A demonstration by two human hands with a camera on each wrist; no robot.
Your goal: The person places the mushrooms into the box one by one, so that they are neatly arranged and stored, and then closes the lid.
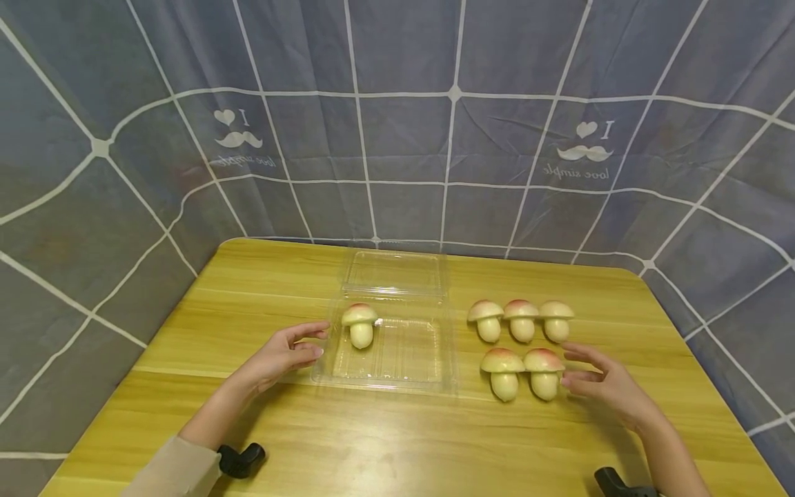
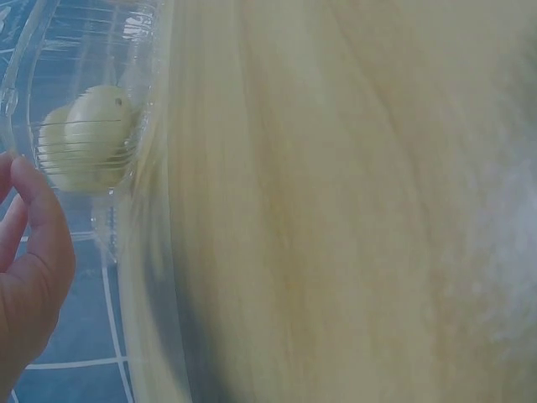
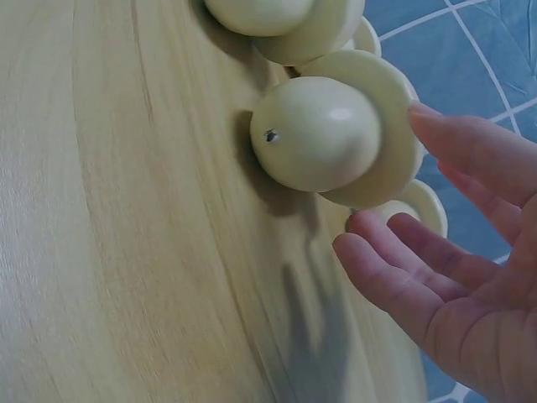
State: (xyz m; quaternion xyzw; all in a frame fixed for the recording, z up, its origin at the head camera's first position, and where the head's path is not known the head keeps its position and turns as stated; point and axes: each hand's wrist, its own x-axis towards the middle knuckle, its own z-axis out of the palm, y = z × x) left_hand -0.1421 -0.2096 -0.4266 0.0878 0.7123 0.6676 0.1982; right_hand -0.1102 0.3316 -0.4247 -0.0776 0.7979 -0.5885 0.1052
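Observation:
A clear plastic clamshell box [image 1: 388, 378] lies with its lid [image 1: 394, 273] folded back. In its left part sits one toy mushroom [image 1: 361, 328], pale with a reddish cap. My left hand [image 1: 282, 355] is at the box's left side, fingertips right at the rim in the left wrist view. On the right, my right hand [image 1: 611, 390] reaches with parted fingers to the cap of the nearest mushroom [image 1: 544, 379]. In the right wrist view the thumb overlaps that mushroom's cap [image 3: 394, 126], and the other fingers sit below it, loosely bent.
Another mushroom [image 1: 503, 379] lies beside the nearest one. Behind them is a row of three more mushrooms, its middle one [image 1: 521, 324] with a reddish cap. All rest on a wooden table [image 1: 373, 442]. A grey checked curtain [image 1: 404, 138] surrounds the back and sides.

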